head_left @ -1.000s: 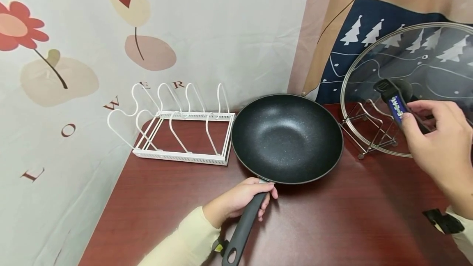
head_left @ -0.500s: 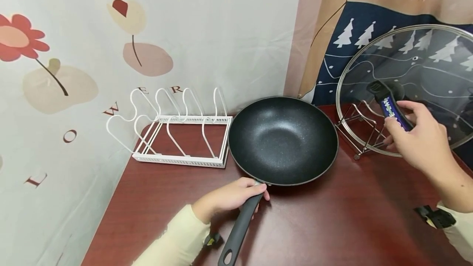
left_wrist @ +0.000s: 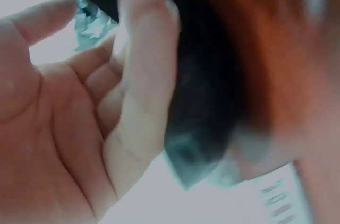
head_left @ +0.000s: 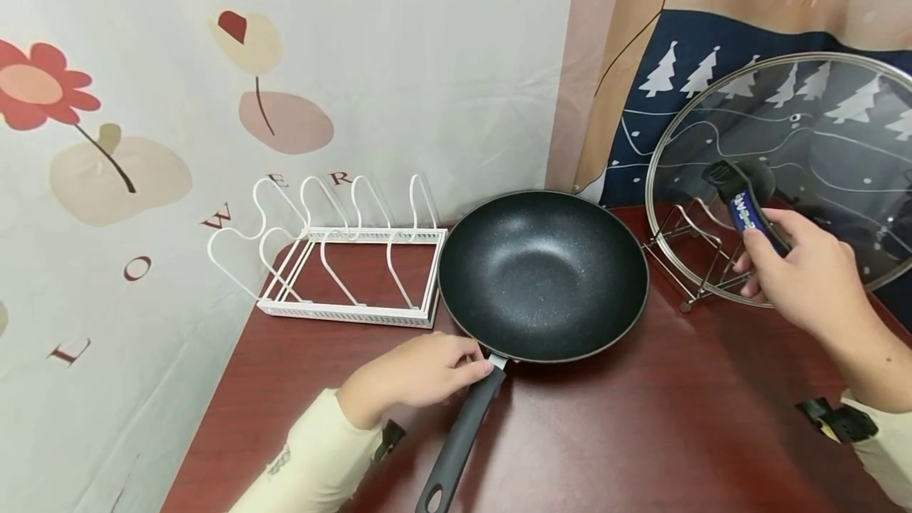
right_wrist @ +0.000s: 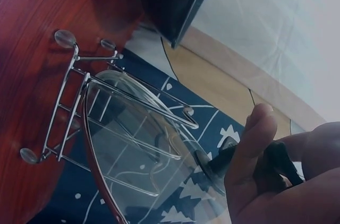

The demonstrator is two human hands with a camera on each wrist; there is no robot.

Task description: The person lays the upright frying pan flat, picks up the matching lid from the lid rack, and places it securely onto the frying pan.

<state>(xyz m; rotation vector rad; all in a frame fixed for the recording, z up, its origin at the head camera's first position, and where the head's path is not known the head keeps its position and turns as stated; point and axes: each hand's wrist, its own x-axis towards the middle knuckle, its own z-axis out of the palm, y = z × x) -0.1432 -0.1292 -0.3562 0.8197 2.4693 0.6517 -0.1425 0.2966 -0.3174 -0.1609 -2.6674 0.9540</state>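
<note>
In the head view, a black wok sits on the table with its long handle toward me. My left hand is at the neck of that handle, thumb and fingertips touching its left side. The left wrist view has the palm unwrapped, with one digit lying along the blurred black handle. On the right, a large glass lid leans upright in a small metal wire stand. My right hand grips the lid's black handle, thumb on its labelled face. The right wrist view shows the lid's lower edge inside the wire stand.
A white rack with several curved dividers stands left of the wok, close to its rim. Behind everything hang printed cloths, and the reddish-brown table extends in front.
My left hand has loosened its wrap round the wok handle and slid to its left side. The right hand still holds the lid handle. The view has shifted slightly.
</note>
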